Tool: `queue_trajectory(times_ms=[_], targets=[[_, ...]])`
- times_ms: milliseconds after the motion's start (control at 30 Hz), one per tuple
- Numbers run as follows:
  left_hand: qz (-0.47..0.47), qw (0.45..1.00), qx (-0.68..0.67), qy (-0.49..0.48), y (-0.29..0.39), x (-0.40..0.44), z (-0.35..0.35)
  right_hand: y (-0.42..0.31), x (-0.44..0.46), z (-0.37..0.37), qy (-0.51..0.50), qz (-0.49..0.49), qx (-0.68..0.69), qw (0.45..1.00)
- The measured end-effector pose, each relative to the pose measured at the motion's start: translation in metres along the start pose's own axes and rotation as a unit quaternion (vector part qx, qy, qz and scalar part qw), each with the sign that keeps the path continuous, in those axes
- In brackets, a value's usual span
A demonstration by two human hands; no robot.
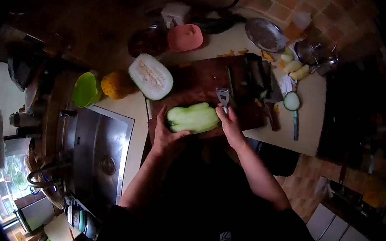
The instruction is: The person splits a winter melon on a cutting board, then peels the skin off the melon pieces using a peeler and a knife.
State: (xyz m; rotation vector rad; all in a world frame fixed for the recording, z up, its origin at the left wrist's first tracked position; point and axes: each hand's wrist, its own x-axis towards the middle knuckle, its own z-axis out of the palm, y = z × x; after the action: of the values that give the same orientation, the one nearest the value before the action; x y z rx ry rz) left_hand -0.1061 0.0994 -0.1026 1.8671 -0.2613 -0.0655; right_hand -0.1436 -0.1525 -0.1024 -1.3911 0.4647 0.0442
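Observation:
A peeled pale green gourd piece (193, 117) lies on the dark cutting board (192, 81). Around its left end, my left hand (164, 134) has its thumb below and fingers above, gripping it. My right hand (232, 126) is closed on the handle of a peeler (223, 95), whose metal head points away from me just above the gourd's right end. Up and to the left, a cut gourd half (151, 76) rests with its white, seedy face upward. Dark green peel strips (230, 84) lie on the board's right part.
Left of the board are an orange-yellow fruit (116, 85), a green bowl (87, 90) and a metal sink (101, 153). Behind stand a pink bowl (185, 38) and a metal plate (265, 34). A knife (272, 88) and a green-handled utensil (296, 125) are on the right.

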Motion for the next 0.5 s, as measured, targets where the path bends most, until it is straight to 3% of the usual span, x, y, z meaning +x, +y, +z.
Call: queue_trajectory(times_ms=[67,133,300,367,433,467,500], targets=[[-0.081,0.987,-0.134,-0.030,-0.010,-0.004,-0.005,0.009,0.001,-0.001,0.012,-0.004,0.015,1.000],[-0.200,0.939,-0.264,-0.091,0.040,0.002,-0.014,0.014,0.003,-0.003,0.020,-0.011,0.010,1.000],[-0.111,0.986,-0.106,-0.065,0.036,0.000,-0.005,-0.026,0.022,-0.009,-0.019,0.022,-0.073,0.997],[-0.061,0.995,-0.043,-0.065,0.050,0.006,-0.005,-0.032,0.034,-0.018,-0.024,-0.063,-0.166,0.984],[0.000,0.995,0.043,-0.085,0.068,0.019,-0.008,-0.056,0.035,-0.025,-0.026,-0.121,-0.273,0.954],[0.037,0.992,0.069,-0.097,0.067,0.026,-0.009,-0.073,0.030,-0.027,0.010,-0.101,-0.407,0.908],[0.072,0.987,0.096,-0.110,0.067,0.033,-0.011,-0.084,0.025,-0.028,0.004,-0.155,-0.437,0.886]])
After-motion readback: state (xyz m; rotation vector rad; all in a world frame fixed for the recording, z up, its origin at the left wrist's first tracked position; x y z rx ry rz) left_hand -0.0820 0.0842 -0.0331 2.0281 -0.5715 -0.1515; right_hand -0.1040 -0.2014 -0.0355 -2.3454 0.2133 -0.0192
